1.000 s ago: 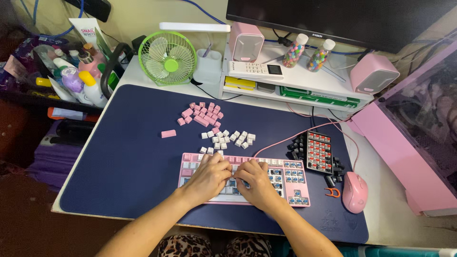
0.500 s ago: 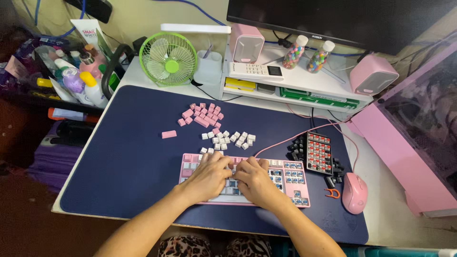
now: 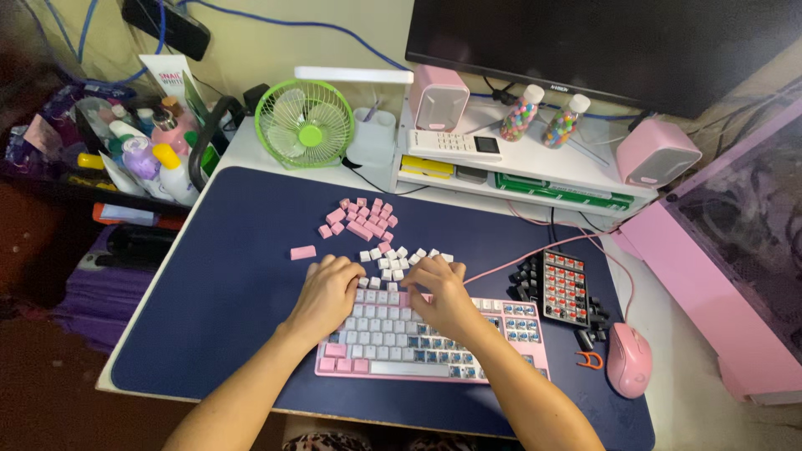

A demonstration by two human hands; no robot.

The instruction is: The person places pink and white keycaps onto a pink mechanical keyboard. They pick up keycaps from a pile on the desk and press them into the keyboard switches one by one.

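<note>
On the navy desk mat (image 3: 225, 276), a lone pink keycap (image 3: 302, 252) lies left of the left hand (image 3: 327, 292), whose curled fingers rest on the top edge of the pink keyboard (image 3: 430, 338), gripping nothing visible. Loose white keycaps (image 3: 399, 257) sit just above. The right hand (image 3: 443, 292), fingers bent, touches them; whether it pinches one I cannot tell.

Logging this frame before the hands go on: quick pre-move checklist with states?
1. Keyboard flat on mat: ok.
2. Left hand and right hand at keyboard's top edge: ok.
3. Loose white keycaps just beyond the fingers: ok.
4. Keycap held in either hand: cannot tell.
5. All switches capped: not ok, right side bare.
6. Orange puller lies apart, beside mouse: ok.
</note>
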